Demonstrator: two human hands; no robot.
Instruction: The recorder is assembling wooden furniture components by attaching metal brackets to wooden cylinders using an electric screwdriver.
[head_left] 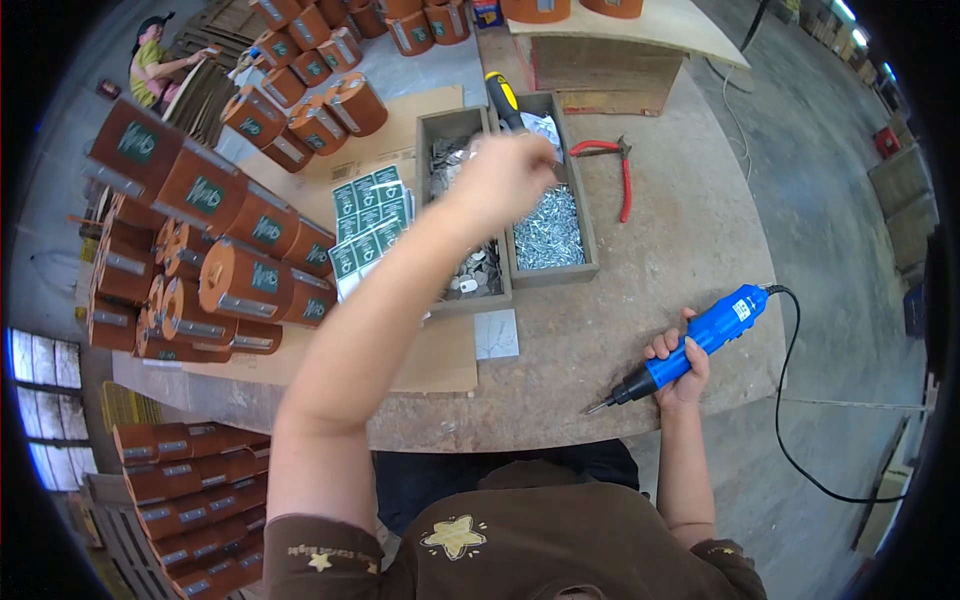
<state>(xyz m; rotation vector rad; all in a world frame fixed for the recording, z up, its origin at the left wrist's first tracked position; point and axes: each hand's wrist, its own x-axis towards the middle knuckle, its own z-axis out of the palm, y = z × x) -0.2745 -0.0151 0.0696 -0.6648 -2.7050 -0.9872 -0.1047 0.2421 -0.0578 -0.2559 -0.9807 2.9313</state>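
My left hand (512,172) hangs over the two grey trays, near the wall between them. Its fingers look curled in and are a little blurred; whatever they hold is hidden. The right-side tray (562,272) holds a heap of small silvery screws (548,232). In the left-side tray (508,298) lie flat metal pieces (478,275). Over the table's front right part, my right hand (685,368) is wrapped around a blue electric screwdriver (705,335), its bit pointing left and toward me. A black cord (785,400) runs from its back end.
Red-handled pliers (626,185) lie right of the trays. A yellow-and-black handle (503,98) sticks up at the screw tray's far end. Green-and-white label sheets (368,225) rest on cardboard (430,350). Terracotta-coloured cylinders (250,280) are stacked at left. Another person (155,65) sits far left.
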